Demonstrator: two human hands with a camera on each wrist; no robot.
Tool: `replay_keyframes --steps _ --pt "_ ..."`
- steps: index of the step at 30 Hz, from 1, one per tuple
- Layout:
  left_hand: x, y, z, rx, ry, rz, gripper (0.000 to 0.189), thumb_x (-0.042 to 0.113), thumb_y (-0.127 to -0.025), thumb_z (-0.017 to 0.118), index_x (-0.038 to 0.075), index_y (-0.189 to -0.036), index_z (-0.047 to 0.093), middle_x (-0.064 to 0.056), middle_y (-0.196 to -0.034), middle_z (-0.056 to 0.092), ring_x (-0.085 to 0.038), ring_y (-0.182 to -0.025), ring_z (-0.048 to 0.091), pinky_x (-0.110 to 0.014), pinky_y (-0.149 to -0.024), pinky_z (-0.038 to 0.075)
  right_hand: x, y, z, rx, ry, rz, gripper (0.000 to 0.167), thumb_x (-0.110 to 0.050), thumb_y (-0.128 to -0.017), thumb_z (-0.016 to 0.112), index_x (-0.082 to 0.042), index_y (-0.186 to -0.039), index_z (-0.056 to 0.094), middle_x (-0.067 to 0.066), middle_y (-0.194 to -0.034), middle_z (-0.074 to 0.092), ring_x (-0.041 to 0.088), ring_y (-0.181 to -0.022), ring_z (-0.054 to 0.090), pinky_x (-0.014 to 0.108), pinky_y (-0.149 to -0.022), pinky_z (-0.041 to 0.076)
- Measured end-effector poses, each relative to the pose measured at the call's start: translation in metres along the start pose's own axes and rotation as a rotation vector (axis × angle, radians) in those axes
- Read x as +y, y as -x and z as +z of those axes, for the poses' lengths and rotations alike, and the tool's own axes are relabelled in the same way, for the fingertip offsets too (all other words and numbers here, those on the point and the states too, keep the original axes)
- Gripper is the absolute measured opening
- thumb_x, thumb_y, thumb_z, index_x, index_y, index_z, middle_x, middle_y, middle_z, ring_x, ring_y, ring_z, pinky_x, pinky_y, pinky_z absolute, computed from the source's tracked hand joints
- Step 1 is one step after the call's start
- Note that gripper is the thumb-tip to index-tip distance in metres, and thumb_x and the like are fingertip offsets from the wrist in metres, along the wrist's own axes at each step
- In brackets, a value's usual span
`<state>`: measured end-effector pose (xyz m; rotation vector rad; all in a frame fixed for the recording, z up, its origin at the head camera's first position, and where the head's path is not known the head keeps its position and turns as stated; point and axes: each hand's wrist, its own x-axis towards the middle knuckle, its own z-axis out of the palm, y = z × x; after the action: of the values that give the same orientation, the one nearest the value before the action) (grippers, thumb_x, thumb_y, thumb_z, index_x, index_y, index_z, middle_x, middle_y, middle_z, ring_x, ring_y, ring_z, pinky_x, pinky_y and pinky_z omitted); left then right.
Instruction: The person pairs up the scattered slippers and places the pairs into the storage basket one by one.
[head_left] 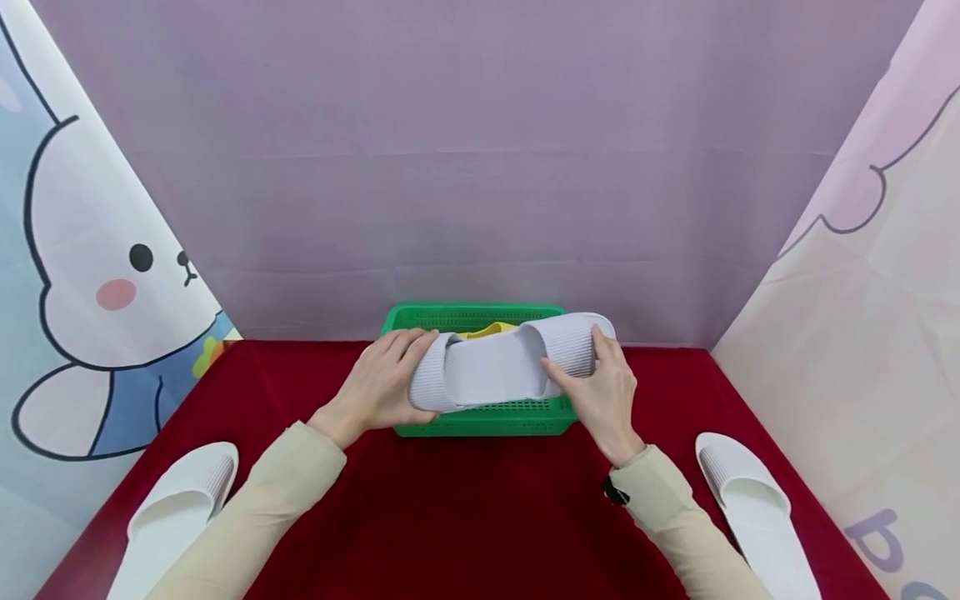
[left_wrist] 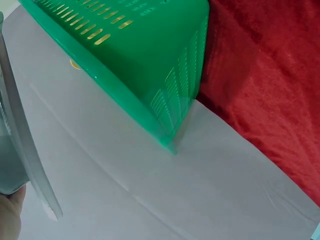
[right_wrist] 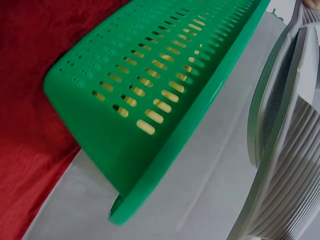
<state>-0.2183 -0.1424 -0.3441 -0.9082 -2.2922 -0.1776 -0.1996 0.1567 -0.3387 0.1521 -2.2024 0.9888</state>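
Observation:
A pair of pale grey slippers [head_left: 491, 367], nested with a ribbed strap at each end, is held level over the green basket [head_left: 480, 427]. My left hand [head_left: 386, 375] grips the left end, fingers over the strap. At the right end, my right hand [head_left: 602, 392] holds the ribbed strap [head_left: 573, 343] between thumb and fingers. Two soles lie face to face in the right wrist view, where the slippers [right_wrist: 295, 165] show at the right edge. Something yellow [head_left: 491, 329] sits in the basket, mostly hidden behind the slippers.
Red cloth [head_left: 465, 517] covers the surface under the basket. One white slipper [head_left: 180, 492] lies at the far left and another white slipper [head_left: 750, 500] at the far right, each partly cut off by the frame. A purple-grey curtain [head_left: 480, 167] hangs right behind the basket.

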Motion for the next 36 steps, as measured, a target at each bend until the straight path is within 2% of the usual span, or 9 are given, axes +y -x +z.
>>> replay_keyframes --steps 8,12,18,21,27,36 --pt "0.003 -0.006 0.001 0.000 -0.041 0.045 0.101 0.059 -0.053 0.074 0.008 -0.133 0.041 -0.009 -0.122 0.051 -0.024 -0.110 0.049 -0.041 -0.086 0.050 -0.004 0.005 0.005 -0.062 -0.006 0.048 0.085 -0.038 -0.068 0.078 0.005 -0.133 0.043 0.018 -0.118 0.054 0.033 -0.099 0.055 0.047 -0.080 0.050" --pt "0.005 -0.008 0.002 0.004 -0.039 0.058 0.100 0.059 -0.053 0.074 0.007 -0.132 0.042 -0.009 -0.121 0.052 -0.025 -0.110 0.049 -0.041 -0.088 0.049 -0.006 0.008 0.007 -0.091 -0.008 0.074 0.085 -0.039 -0.069 0.077 0.004 -0.134 0.041 0.017 -0.119 0.052 0.033 -0.099 0.054 0.047 -0.081 0.051" --pt "0.006 -0.009 0.004 -0.026 -0.062 0.065 0.101 0.061 -0.052 0.074 0.008 -0.132 0.041 -0.010 -0.122 0.052 -0.026 -0.111 0.049 -0.041 -0.092 0.046 -0.010 0.009 0.011 -0.143 0.000 0.075 0.087 -0.042 -0.070 0.076 0.003 -0.135 0.040 0.017 -0.118 0.051 0.033 -0.098 0.055 0.047 -0.080 0.051" --pt "0.007 -0.009 0.006 -0.025 -0.066 0.066 0.100 0.060 -0.052 0.073 0.008 -0.131 0.042 -0.010 -0.121 0.052 -0.027 -0.111 0.049 -0.040 -0.095 0.044 -0.011 0.010 0.012 -0.146 -0.003 0.084 0.086 -0.041 -0.070 0.076 0.003 -0.134 0.041 0.017 -0.118 0.050 0.033 -0.098 0.055 0.046 -0.079 0.051" --pt "0.011 -0.014 0.010 0.031 -0.041 0.082 0.097 0.060 -0.055 0.070 0.006 -0.132 0.042 -0.011 -0.121 0.053 -0.026 -0.110 0.050 -0.039 -0.096 0.044 -0.015 0.011 0.013 -0.146 -0.013 0.104 0.086 -0.043 -0.070 0.075 0.002 -0.135 0.041 0.016 -0.117 0.051 0.032 -0.097 0.055 0.046 -0.079 0.051" --pt "0.016 -0.022 0.012 0.102 -0.070 0.103 0.096 0.060 -0.054 0.070 0.005 -0.129 0.046 -0.011 -0.118 0.055 -0.027 -0.107 0.052 -0.039 -0.096 0.044 -0.020 0.014 0.018 -0.096 -0.021 0.077 0.083 -0.042 -0.070 0.076 0.001 -0.133 0.043 0.015 -0.115 0.051 0.031 -0.095 0.056 0.045 -0.078 0.051"
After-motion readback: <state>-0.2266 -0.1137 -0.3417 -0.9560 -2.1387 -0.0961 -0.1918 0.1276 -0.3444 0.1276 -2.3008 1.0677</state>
